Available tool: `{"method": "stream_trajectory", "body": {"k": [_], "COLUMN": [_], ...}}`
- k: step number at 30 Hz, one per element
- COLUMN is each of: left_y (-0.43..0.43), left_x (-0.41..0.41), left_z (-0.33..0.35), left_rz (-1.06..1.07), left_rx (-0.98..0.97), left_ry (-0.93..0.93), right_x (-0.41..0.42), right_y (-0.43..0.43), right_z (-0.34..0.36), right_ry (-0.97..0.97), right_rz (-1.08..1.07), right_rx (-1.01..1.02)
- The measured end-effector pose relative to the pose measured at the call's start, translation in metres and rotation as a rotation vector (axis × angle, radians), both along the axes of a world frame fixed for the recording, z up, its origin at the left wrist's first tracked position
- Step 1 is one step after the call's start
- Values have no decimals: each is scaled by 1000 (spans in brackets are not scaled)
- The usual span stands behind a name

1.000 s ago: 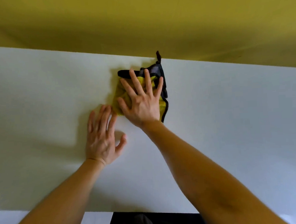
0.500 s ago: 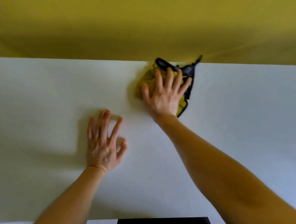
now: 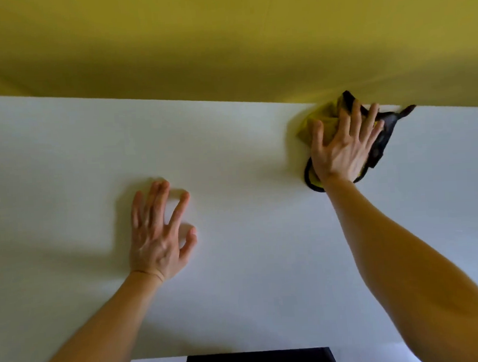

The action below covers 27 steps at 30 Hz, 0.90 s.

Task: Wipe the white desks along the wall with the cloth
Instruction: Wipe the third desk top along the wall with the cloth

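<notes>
Because the cloth point(image 3: 385, 138) is soft, light and crumpled, it will likely bunch or skid unless held flat, so a broad palm on its middle suits it better than a pinch at one edge. It lies far right on the white surface point(image 3: 63, 163), against the yellow wall point(image 3: 223, 42), under the right hand point(image 3: 342, 149), whose fingers are spread straight and press down on it. The left hand point(image 3: 157, 236) rests on the surface well apart, fingers splayed, holding nothing. Most of the cloth is hidden beneath the palm; only yellow folds and dark trim show. Whether it is damp cannot be told, and the surface runs out of view on both sides.
</notes>
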State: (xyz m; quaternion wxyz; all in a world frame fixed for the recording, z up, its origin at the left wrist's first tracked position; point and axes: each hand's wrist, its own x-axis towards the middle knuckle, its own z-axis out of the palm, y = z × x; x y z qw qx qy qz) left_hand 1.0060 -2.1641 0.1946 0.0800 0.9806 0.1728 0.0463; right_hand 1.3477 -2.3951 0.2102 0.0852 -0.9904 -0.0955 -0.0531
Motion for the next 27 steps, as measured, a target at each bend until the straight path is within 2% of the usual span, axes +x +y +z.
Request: {"method": "stream_trajectory", "body": {"k": [2,6,8,10,12,17,19,21,23,25,27], "left_y": [1,1,0,1,1,1,0,-1,0,-7,-28], "left_x": [-1,0,0,2,1,3,2,0,0,6,24], "left_z": [0,-1,1,1,1,2,3,3,5,9,11], "left_rz": [6,2,4,-1,1,-43,-45,-62,-92,-118,-139], "left_rx": [-4,2,11,11,4,21,40,57,73,82,78], "left_ry": [6,-2,-1,-7,-10,9,49,69,60,51,46], "right_x": [-33,-116,-127,-108,-70,26,25,-8,-58,-98,-101], "right_y": [48,166,183,163,112,-59,-79,-52,-6,26,22], "right_z": [1,5,11,9,5,11,7,1,5,11,19], "right_ry": [2,40,100,89,39,-69,-46,-19,37,99,151], "right_rz": [106,539,667,751,702,327,107,-64,36,316,552], "right_rx": [29,98,90,82,87,-12,-21,10,50,48,16]}}
